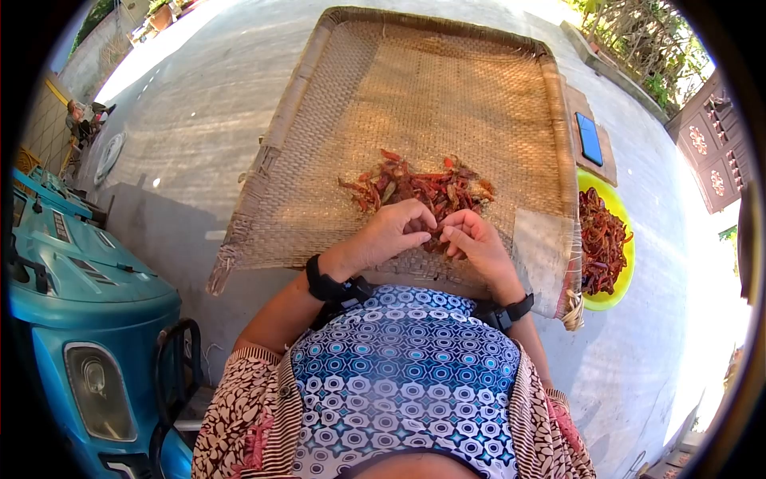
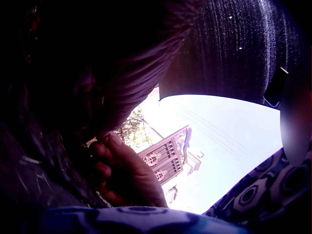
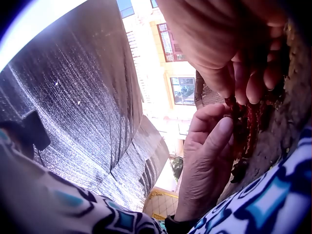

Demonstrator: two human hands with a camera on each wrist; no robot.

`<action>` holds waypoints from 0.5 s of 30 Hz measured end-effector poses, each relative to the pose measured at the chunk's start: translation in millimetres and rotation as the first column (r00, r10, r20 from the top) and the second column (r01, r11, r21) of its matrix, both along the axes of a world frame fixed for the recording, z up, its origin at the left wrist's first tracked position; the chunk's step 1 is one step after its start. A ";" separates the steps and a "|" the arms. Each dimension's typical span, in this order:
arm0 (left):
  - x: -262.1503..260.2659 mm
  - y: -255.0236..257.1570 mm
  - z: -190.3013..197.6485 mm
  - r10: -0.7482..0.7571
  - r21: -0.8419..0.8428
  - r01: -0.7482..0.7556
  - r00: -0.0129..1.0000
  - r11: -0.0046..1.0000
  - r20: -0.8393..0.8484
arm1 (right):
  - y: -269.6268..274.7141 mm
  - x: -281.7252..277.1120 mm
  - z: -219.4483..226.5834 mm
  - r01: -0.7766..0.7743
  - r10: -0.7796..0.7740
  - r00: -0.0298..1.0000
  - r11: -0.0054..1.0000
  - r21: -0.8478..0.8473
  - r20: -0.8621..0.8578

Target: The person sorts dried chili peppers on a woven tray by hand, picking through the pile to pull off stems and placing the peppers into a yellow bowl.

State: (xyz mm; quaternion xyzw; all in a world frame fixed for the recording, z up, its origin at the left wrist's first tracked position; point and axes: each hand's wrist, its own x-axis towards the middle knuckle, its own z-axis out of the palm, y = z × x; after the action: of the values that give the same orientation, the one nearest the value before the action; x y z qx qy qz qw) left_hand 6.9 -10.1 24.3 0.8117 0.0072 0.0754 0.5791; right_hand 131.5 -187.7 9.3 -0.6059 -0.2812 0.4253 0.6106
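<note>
A pile of dried red chili peppers (image 1: 431, 188) lies on the near half of a woven bamboo tray (image 1: 415, 88). My left hand (image 1: 399, 227) and right hand (image 1: 476, 243) meet fingertip to fingertip over the near edge of this pile. Between them, thumbs and forefingers pinch a dried chili pepper (image 3: 230, 102), mostly covered by the fingers. From the right wrist, the left hand (image 3: 204, 151) shows its thumb against its curled forefinger, while the right hand (image 3: 229, 44) reaches down from above. The left wrist view is dark; the right hand (image 2: 129, 170) appears there with bent fingers.
Right of the tray stands a yellow-green basin (image 1: 629, 247) holding more dried chilies. A phone (image 1: 589, 139) lies on a piece of cardboard (image 1: 600, 169) beyond it. At the left is a teal vehicle (image 1: 88, 295) with a black metal bar (image 1: 163, 351). Concrete ground (image 1: 199, 96) surrounds the tray.
</note>
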 end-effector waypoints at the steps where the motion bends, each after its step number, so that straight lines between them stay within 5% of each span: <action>1: 0.3 0.4 -1.9 0.001 -0.002 -0.001 1.000 1.000 0.011 | -0.2 0.0 -0.4 0.002 -0.002 1.000 1.000 0.001 -0.002; 15: 1.1 1.0 -4.6 0.046 0.063 -0.047 0.999 0.997 0.020 | -3.4 0.7 -0.9 0.092 -0.091 0.995 0.996 0.015 -0.048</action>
State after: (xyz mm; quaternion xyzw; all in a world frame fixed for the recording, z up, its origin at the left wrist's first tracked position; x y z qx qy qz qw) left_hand 8.1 -9.1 19.7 0.8286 0.0183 0.0966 0.5512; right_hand 132.2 -191.2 8.4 -0.6027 -0.2422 0.4087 0.6411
